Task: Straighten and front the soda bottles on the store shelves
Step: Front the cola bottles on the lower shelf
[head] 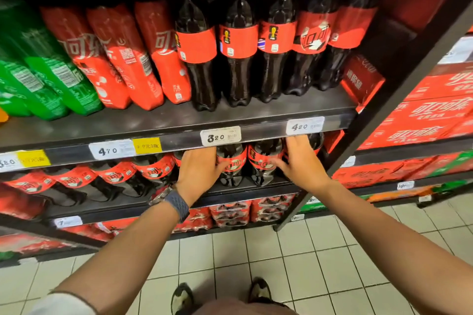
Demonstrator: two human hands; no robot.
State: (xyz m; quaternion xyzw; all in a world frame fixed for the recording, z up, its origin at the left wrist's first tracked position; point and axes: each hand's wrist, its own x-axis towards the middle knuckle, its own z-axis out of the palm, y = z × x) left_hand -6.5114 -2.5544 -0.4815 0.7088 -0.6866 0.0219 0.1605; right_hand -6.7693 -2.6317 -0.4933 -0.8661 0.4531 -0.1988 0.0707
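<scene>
Dark cola bottles with red labels stand on the lower shelf (256, 183) under the price rail (263, 132). My left hand (198, 169), with a watch on its wrist, reaches under the rail and wraps a cola bottle (177, 158) that it mostly hides, thumb pointing right. My right hand (299, 158) grips the end cola bottle (316, 141), fingers up on it and thumb to the left. Two upright cola bottles (233, 165) (263, 161) stand between my hands. More cola bottles (115, 176) run to the left along this shelf.
The upper shelf (153, 125) carries tall cola bottles (238, 43), red-wrapped bottles (122, 59) and green bottles (51, 79). A black shelf post (384, 100) rises at right, with red cartons (422, 115) beyond. Shrink-wrapped packs (230, 212) sit below. The floor is tiled.
</scene>
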